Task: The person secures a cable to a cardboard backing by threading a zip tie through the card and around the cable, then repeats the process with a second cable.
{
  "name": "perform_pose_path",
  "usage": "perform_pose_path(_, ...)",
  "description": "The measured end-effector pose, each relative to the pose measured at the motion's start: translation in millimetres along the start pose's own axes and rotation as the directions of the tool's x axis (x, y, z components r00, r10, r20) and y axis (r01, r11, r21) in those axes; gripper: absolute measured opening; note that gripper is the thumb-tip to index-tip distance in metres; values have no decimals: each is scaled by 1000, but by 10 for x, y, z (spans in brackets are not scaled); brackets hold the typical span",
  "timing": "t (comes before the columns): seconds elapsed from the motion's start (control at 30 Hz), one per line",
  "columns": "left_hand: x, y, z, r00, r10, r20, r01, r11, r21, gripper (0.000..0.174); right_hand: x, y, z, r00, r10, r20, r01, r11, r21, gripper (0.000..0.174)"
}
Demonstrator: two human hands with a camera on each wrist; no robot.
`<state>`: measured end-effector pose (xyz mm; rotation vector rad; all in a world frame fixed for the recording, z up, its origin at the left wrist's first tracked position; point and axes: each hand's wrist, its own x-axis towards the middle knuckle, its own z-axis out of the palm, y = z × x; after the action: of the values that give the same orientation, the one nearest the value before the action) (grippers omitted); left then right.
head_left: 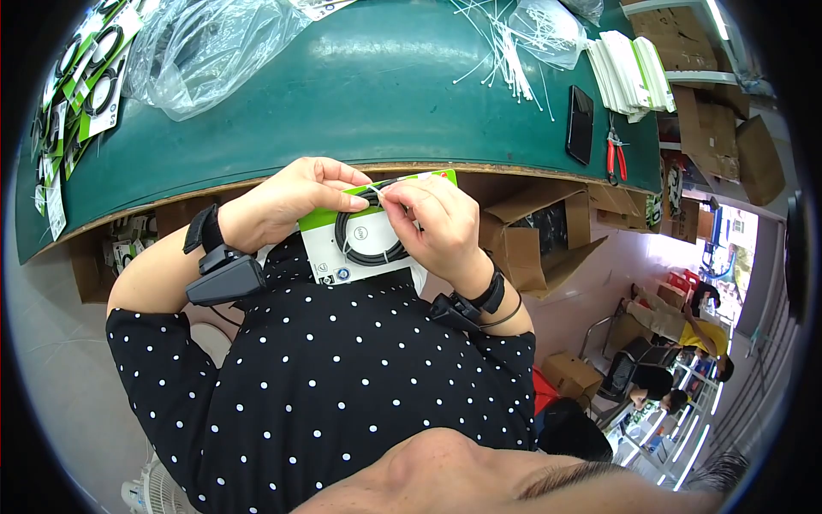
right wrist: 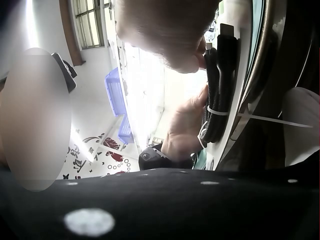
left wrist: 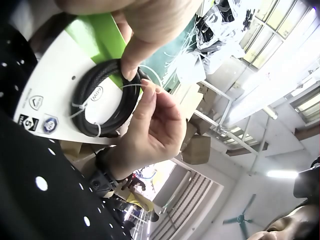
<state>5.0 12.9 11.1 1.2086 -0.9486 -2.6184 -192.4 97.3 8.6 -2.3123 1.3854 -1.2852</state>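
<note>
Right hand (head_left: 435, 224), pinching tie (left wrist: 131, 85), partly hides coiled cable (head_left: 366, 259)

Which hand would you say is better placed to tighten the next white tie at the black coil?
Probably the right hand: its fingers pinch the white tie, while the left hand holds the card and presses the black coil.

Black cable coil (left wrist: 84, 97) on a printed card (left wrist: 52, 82) — left hand (left wrist: 155, 20) against it, right hand (left wrist: 156, 122) at white tie (left wrist: 134, 85).

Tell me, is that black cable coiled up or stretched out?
Coiled up: the black cable makes a round loop against the white-and-green card, with white ties around it.
</note>
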Motion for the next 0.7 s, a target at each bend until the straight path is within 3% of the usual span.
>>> perform_pose_path(0.3, -11, -2, -3, 999, -18, 44, 18, 1000, -1, 35, 4, -46, -99, 978, 173, 113, -180, 982, 61, 18)
perform_pose_path(0.7, 17, -35, -55, 998, -26, 62, 26, 1000, -1, 33, -9, -39, -26, 992, 115, 55, -118, 992, 53, 17)
